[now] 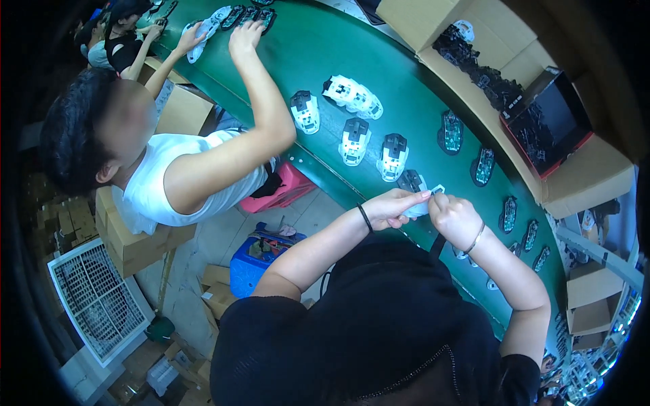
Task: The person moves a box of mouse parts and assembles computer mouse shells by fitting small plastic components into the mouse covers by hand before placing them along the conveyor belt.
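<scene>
My left hand is closed on a white mouse shell just in front of my body, thumb on top. Close against it, my right hand has its fingers pinched together at the shell's edge. A small pale part shows at those fingertips; whether they grip it is hidden. A dark-topped mouse piece lies just beyond my hands. To its left are white mouse shells with dark tops, one nearest and another beside it.
The green conveyor belt curves past, bearing mouse bases with circuit boards along its far side. A cardboard box of black parts stands beyond. At left a co-worker reaches over the belt. A blue stool stands on the floor.
</scene>
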Available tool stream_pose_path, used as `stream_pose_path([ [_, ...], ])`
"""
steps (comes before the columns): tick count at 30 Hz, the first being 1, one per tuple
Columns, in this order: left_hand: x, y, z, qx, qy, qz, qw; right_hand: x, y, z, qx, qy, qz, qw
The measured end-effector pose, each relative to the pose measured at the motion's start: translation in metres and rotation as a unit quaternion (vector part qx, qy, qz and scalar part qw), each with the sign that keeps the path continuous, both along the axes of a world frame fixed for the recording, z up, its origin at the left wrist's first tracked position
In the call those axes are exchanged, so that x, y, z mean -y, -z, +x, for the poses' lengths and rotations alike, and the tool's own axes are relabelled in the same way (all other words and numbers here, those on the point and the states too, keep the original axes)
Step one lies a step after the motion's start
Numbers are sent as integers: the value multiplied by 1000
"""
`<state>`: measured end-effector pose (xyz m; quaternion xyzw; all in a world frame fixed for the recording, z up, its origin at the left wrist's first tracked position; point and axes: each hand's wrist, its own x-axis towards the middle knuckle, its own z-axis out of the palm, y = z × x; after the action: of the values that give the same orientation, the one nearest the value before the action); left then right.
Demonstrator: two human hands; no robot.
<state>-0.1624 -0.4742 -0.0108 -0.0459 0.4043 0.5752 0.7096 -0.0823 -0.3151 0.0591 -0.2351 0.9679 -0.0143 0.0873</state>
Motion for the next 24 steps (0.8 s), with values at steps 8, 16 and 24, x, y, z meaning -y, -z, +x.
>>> stream_pose_path([
  [8,-2,-17,22,-125,-58,6,990,-18,-26,13,-130,7,-105,986],
  [16,-25,12,68,39,-143,156,977,-88,-30,105,-94,414,-524,738],
  [24,-48,17,103,66,-109,209,970,-241,98,312,-237,721,-587,280],
])
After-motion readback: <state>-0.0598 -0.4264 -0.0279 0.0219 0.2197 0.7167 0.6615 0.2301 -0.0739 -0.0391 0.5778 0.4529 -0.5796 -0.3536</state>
